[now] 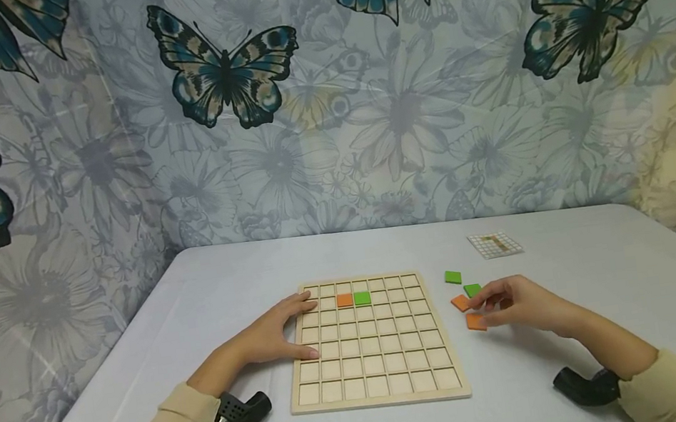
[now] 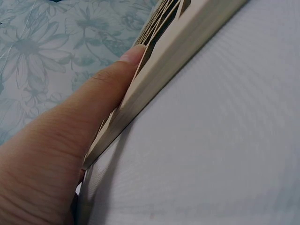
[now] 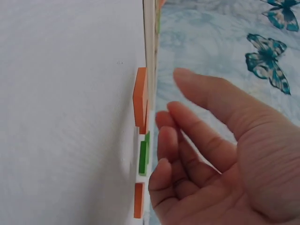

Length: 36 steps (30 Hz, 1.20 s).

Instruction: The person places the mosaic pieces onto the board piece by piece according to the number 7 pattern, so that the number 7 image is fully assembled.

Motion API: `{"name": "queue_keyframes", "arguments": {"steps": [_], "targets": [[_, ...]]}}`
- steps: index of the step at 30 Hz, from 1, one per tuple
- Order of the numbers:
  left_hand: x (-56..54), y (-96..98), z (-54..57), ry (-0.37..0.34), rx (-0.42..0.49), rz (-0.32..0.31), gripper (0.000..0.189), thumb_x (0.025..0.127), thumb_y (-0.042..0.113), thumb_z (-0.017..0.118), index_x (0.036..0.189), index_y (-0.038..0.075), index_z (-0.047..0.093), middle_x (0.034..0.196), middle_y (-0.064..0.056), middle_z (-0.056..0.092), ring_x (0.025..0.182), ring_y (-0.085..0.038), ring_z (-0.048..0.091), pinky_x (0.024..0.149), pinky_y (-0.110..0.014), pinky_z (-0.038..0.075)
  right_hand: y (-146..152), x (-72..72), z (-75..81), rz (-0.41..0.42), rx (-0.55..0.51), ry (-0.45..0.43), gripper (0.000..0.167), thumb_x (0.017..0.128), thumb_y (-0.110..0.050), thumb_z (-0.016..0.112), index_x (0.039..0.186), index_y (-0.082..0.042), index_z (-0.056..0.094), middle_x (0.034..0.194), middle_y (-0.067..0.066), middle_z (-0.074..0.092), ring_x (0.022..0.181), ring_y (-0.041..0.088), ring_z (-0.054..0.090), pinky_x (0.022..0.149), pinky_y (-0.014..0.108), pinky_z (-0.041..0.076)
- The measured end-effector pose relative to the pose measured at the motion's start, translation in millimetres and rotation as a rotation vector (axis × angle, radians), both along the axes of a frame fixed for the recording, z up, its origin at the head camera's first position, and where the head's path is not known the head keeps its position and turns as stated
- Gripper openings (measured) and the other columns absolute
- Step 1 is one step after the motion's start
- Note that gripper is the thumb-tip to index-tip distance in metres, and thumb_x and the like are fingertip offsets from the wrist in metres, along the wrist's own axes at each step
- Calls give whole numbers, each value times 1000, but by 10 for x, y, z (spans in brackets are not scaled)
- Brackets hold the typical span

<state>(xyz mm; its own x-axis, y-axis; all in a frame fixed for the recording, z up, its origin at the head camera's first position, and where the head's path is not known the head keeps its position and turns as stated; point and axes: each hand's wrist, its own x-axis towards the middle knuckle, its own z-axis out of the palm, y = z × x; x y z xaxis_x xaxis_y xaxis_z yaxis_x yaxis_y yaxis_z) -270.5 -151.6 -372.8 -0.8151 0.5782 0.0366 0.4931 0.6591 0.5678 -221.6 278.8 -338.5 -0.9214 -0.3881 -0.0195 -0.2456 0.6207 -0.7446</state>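
My left hand rests on the left edge of a wooden grid board, thumb and fingers spread apart; in the left wrist view the thumb lies on the frame. One orange square tile and one green tile sit side by side in the board's second row. Off the board's right side, my right hand hovers at a loose group of two orange tiles and two green tiles. Its thumb and bent fingers stand apart with nothing between them in the right wrist view.
A small card with a printed grid lies toward the back right of the white table. Behind the table hangs a butterfly-patterned cloth. Black devices are worn at both wrists.
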Motion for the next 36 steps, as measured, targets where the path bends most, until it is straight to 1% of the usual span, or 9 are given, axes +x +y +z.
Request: {"name": "queue_keyframes", "arguments": {"steps": [4, 9, 17, 23, 36], "targets": [[-1, 2, 1, 2, -3, 1, 87, 69, 52, 77, 142, 21, 40, 155, -1, 21, 144, -29, 14, 114, -56, 17, 20, -18, -39, -29, 16, -18, 38, 76, -23, 76, 105, 0, 67, 102, 11, 66, 78, 3, 54, 66, 19, 48], [-3, 4, 2, 9, -2, -2, 87, 68, 52, 77, 141, 21, 41, 155, -1, 22, 144, -30, 14, 114, -56, 17, 22, -23, -87, -18, 13, -26, 39, 75, -22, 77, 104, 1, 67, 103, 10, 68, 78, 2, 55, 67, 19, 49], [-6, 3, -3, 13, -3, -4, 87, 68, 53, 76, 141, 20, 41, 155, -2, 22, 144, -30, 14, 114, -56, 17, 35, -32, -126, 13, 21, 19, 38, 75, -21, 77, 103, 2, 66, 101, 11, 67, 78, -2, 53, 67, 18, 49], [-8, 0, -7, 13, 0, -4, 87, 68, 53, 77, 141, 20, 41, 155, -2, 22, 144, -30, 14, 114, -56, 16, 38, -43, -136, 32, 20, 37, 37, 76, -20, 77, 103, 2, 66, 99, 11, 66, 79, -2, 52, 69, 17, 48], [-5, 2, -8, 14, 0, 0, 87, 68, 53, 77, 141, 21, 41, 155, -3, 23, 144, -31, 15, 113, -57, 17, 44, -33, -141, 45, 3, 43, 37, 75, -19, 77, 102, 4, 66, 94, 10, 64, 76, -1, 51, 64, 18, 47]]}}
